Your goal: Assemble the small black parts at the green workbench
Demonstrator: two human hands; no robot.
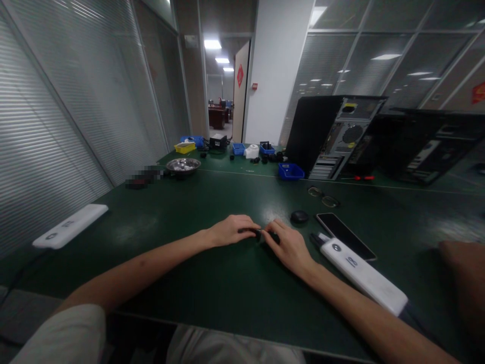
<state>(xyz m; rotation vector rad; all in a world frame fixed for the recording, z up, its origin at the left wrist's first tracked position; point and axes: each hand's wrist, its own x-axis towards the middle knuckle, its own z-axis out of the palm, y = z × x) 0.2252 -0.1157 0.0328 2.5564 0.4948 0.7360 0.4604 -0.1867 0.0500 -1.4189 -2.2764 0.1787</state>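
Note:
My left hand is low over the green table, its fingers closed in a pinch. Opposite it, my right hand also has its fingers drawn together, their tips almost meeting those of the left. Between the two sets of fingertips is a small dark piece, too small and too dark to name. Both hands seem to grip it, though the fingers cover part of it. Just beyond my right hand lies a black computer mouse.
Right of my right forearm lie a white power strip and a phone, with glasses behind. Another power strip is at left. Farther back stand a metal bowl, a blue tray and a computer tower.

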